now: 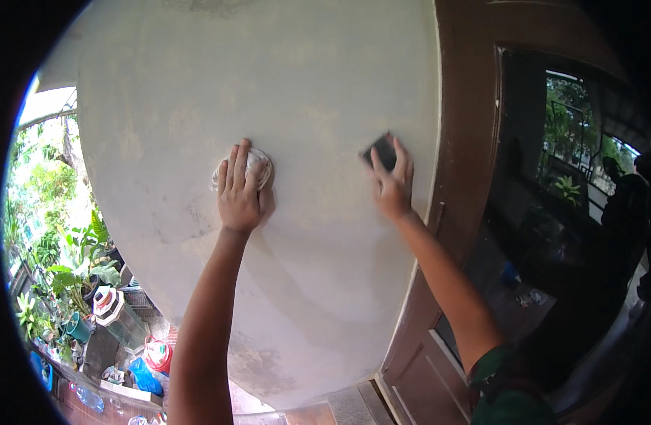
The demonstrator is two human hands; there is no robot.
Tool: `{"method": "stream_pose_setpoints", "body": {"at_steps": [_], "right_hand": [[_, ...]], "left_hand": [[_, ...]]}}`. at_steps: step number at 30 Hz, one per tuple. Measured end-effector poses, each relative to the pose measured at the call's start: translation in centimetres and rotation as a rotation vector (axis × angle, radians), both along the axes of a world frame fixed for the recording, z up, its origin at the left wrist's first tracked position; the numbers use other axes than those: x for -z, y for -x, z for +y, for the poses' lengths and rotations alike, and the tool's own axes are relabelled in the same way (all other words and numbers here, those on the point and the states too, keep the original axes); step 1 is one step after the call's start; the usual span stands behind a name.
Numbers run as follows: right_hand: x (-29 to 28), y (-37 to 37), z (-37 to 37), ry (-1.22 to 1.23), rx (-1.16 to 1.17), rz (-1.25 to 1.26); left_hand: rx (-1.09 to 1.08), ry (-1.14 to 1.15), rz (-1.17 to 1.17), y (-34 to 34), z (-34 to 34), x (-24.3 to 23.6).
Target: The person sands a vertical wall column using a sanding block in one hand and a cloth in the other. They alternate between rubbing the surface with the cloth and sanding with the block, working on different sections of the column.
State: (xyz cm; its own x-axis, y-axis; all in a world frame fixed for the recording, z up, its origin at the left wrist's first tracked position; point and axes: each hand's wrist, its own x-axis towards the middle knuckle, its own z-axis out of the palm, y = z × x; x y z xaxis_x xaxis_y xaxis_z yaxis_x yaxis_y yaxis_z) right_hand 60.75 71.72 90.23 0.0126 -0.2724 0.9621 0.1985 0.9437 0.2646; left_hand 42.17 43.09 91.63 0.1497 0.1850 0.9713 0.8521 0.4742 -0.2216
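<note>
My left hand [239, 193] presses a crumpled whitish cloth [264, 172] against a pale grey-green wall [318, 234]. Its fingers point upward over the cloth. To the right, near the wall's edge by the door frame, my right hand [394, 185] grips a dark rectangular block [383, 153] by its sides. The block lies against the wall and looks slightly blurred; whether it is a sponge or a sanding block I cannot tell. Stains and worn patches mark the wall, mostly low down and toward the left.
A brown door frame [466, 134] with a dark reflecting glass pane [531, 234] borders the wall on the right. Lower left are potted plants [74, 273], a glass lantern-shaped case [120, 319], a blue plastic bag [145, 377] and a clear bottle [89, 398].
</note>
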Motion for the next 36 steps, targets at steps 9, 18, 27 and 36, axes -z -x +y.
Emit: {"method": "stream_pose_setpoints", "body": {"at_steps": [9,18,27,36], "right_hand": [[-2.9,5.6,-3.5,0.23,0.024,0.158],[-1.5,2.4,2.1,0.265,0.084,0.264],[4.0,1.4,-0.1,0.01,-0.117,0.138],[-8.7,2.8,4.5,0.293,0.098,0.305]], "left_hand": [[0.105,0.119,0.033,-3.9,6.8,-2.0],[0.092,0.018,0.076,-4.0,8.1,-1.8],[0.098,0.017,0.056,-4.0,8.3,-1.8],[0.056,-0.015,0.085,-4.0,8.4,-1.7]]}}
